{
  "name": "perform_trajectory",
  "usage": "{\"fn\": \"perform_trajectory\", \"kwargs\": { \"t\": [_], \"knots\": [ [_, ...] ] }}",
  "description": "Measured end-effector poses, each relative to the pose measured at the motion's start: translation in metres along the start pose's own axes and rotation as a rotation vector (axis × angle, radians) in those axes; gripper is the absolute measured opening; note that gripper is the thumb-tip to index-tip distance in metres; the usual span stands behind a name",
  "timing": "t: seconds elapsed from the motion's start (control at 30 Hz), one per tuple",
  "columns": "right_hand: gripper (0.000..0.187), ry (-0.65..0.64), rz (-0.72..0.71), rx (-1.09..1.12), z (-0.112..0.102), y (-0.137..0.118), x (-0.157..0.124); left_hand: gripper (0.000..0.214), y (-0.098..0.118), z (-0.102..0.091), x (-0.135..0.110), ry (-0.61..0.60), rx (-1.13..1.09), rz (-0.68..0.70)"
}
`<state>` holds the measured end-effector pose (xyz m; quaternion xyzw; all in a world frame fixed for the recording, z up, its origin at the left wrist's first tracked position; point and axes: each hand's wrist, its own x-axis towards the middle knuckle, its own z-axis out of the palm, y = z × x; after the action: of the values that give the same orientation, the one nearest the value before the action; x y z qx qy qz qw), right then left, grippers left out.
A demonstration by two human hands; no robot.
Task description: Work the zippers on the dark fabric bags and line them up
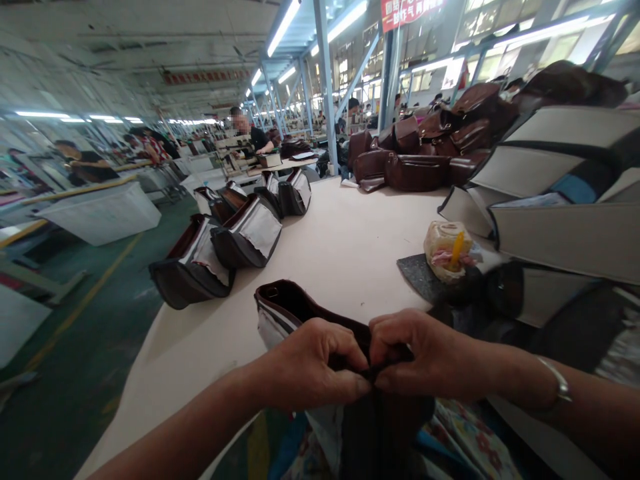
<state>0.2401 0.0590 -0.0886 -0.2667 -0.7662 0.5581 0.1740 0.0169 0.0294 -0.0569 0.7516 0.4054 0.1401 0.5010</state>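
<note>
A dark brown bag piece with a pale lining stands at the near edge of the table, its opening facing up. My left hand pinches its dark edge between thumb and fingers. Right beside it, my right hand, with a silver bangle at the wrist, pinches the same edge. The fingertips of both hands almost meet there. Below them the bag's dark side hangs toward my lap, partly hidden by the hands.
Several similar unfinished bags line the left of the pale table. Brown bags are heaped at the back. Grey panels are stacked at right, near a container with a yellow stick. A co-worker sits at a machine beyond.
</note>
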Motion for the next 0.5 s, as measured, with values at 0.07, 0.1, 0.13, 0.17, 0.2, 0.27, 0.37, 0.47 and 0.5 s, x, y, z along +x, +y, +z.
{"fn": "perform_trajectory", "kwargs": {
  "t": [0.07, 0.1, 0.13, 0.17, 0.2, 0.27, 0.37, 0.47, 0.5],
  "knots": [
    [0.005, 0.034, 0.015, 0.015, 0.002, 0.002, -0.001, 0.016, -0.001, 0.003, -0.001, 0.012, 0.007, 0.006],
    [0.006, 0.053, 0.017, 0.025, 0.003, 0.002, -0.002, 0.018, -0.001, 0.004, -0.001, 0.026, 0.015, 0.003],
    [0.006, 0.071, 0.019, 0.032, 0.004, 0.003, -0.002, 0.017, -0.001, 0.006, -0.001, 0.042, 0.026, -0.004],
    [0.005, 0.089, 0.024, 0.038, 0.006, 0.003, -0.003, 0.014, 0.0, 0.008, 0.0, 0.057, 0.043, -0.015],
    [0.005, 0.107, 0.033, 0.039, 0.008, 0.003, -0.004, 0.009, 0.0, 0.01, 0.0, 0.07, 0.06, -0.027],
    [0.005, 0.162, 0.036, 0.012, 0.012, 0.004, -0.007, 0.009, 0.001, 0.014, 0.0, 0.08, 0.085, -0.05],
    [0.011, 0.28, -0.056, -0.083, 0.021, 0.01, -0.011, 0.015, 0.002, 0.019, 0.0, 0.096, 0.115, -0.067],
    [0.015, 0.36, -0.258, -0.19, 0.028, 0.018, -0.016, 0.018, 0.003, 0.022, -0.001, 0.108, 0.162, -0.062],
    [0.017, 0.368, -0.337, -0.241, 0.029, 0.02, -0.018, 0.018, 0.003, 0.023, -0.001, 0.1, 0.171, -0.062]
  ]
}}
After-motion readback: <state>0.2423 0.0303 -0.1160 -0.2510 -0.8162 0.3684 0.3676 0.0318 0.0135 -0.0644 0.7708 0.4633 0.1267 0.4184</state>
